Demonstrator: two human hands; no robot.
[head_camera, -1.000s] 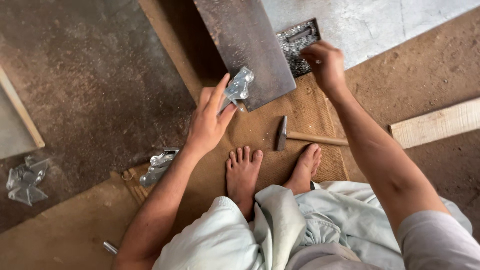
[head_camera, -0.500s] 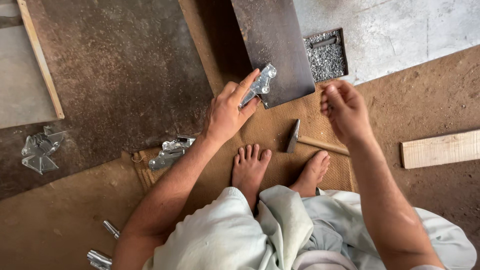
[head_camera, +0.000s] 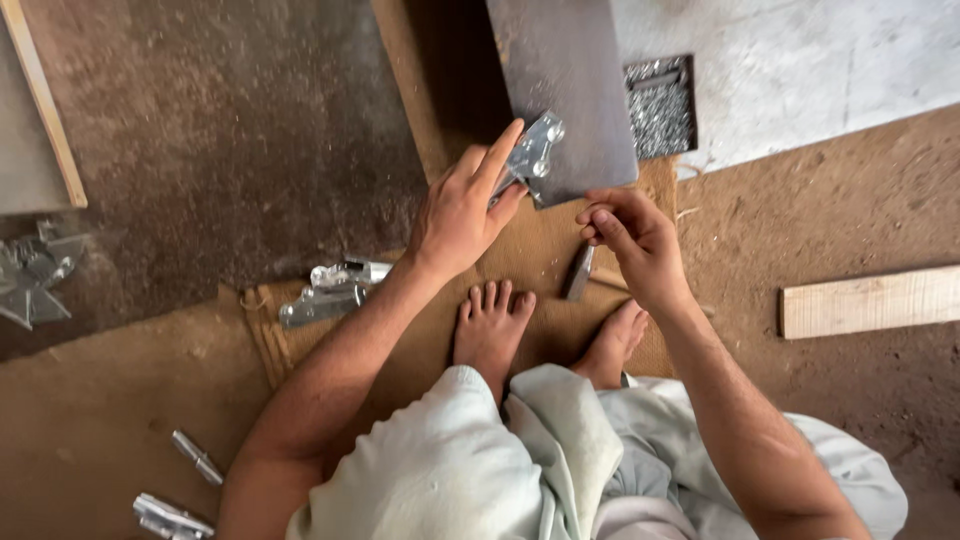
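Note:
My left hand (head_camera: 462, 212) holds a shiny metal bracket (head_camera: 532, 156) against the near edge of a dark steel plate (head_camera: 560, 90). My right hand (head_camera: 632, 238) hovers just right of it, fingertips pinched together as if on something very small that I cannot make out. A hammer (head_camera: 580, 272) lies on the burlap mat (head_camera: 545, 250) under my right hand, head toward the plate. My two bare feet (head_camera: 492, 325) rest on the mat below both hands.
A tray of small nails or rivets (head_camera: 660, 108) sits to the right of the plate. More metal brackets (head_camera: 332, 290) lie left of my forearm, others at far left (head_camera: 30, 275) and bottom left (head_camera: 170, 515). A wooden block (head_camera: 868, 300) lies at right.
My right hand has come back from the tray of small parts toward the bracket, fingers pinched. My left hand keeps the bracket on the plate's edge. The view shifted slightly.

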